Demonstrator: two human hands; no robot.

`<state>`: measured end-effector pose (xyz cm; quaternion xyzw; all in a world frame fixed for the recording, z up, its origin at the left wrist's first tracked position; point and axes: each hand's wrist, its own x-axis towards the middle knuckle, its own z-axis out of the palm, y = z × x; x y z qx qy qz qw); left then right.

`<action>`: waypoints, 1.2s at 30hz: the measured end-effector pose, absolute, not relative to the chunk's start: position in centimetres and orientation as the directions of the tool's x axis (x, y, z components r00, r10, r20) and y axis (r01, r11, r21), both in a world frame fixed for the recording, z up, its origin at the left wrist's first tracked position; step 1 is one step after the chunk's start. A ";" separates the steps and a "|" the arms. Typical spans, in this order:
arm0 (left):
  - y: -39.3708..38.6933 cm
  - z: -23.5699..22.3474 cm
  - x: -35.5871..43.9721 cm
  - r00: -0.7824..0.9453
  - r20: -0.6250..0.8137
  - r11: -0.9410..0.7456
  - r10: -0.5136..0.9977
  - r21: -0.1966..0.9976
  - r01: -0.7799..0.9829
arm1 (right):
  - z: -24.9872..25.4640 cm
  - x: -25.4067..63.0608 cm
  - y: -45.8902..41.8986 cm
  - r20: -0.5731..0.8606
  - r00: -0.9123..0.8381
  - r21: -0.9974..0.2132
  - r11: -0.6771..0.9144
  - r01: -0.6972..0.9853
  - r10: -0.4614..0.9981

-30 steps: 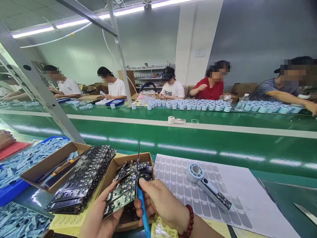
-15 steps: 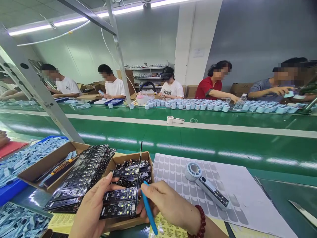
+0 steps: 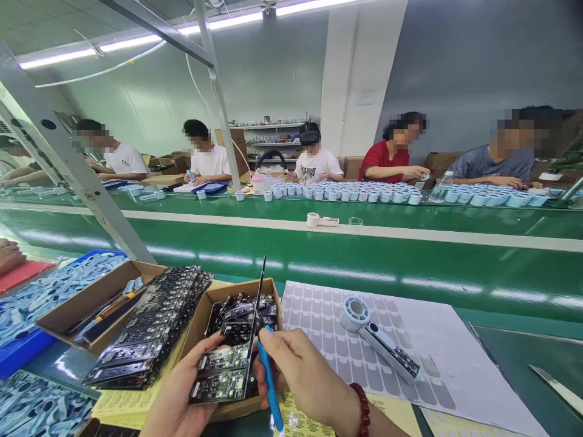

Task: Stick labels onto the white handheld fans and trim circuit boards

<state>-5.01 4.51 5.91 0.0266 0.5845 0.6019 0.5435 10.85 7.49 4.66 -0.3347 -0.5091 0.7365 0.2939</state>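
My left hand (image 3: 180, 391) grips a small panel of black circuit boards (image 3: 221, 383) from its left side, two boards showing. A narrow black edge strip (image 3: 259, 294) stands up along the panel's right side. My right hand (image 3: 310, 376) is closed around a blue pen-like tool (image 3: 273, 391), with thumb and fingers close against the strip; whether they also pinch it I cannot tell. Behind and below the panel is a cardboard box (image 3: 237, 411) holding loose circuit boards (image 3: 241, 311).
To the left are stacked board panels (image 3: 148, 325), a cardboard tray (image 3: 59, 315) with tools, and a blue bin (image 3: 20, 352) of light-blue parts. On the right, a handheld fan (image 3: 387, 349) lies on a white sheet (image 3: 460, 364), near a blade (image 3: 558, 388). Co-workers sit beyond the green conveyor (image 3: 291, 243).
The panel in my left hand shows one board fewer at its top, and a board now lies on the pile in the box. The strip still sticks up. Both hands shifted slightly.
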 end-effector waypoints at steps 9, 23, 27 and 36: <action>3.5 6.2 -5.2 -0.499 -0.202 0.075 0.843 0.962 -0.262 | 3.9 11.5 8.0 -0.248 -0.624 -0.967 -0.230 0.110 0.741; 3.3 8.1 -5.0 -0.612 -0.231 0.047 0.757 0.952 -0.302 | 7.4 12.5 5.1 -0.337 -0.556 -0.918 -0.135 0.372 0.760; 3.2 8.1 -4.8 -0.604 -0.238 0.053 0.760 0.950 -0.308 | 7.1 12.4 4.9 -0.273 -0.575 -0.943 -0.098 0.317 0.772; 3.9 6.8 -4.3 -0.463 -0.582 0.174 0.669 0.728 -0.663 | 2.9 11.2 5.0 -0.171 -0.657 -0.931 -0.339 -0.135 0.734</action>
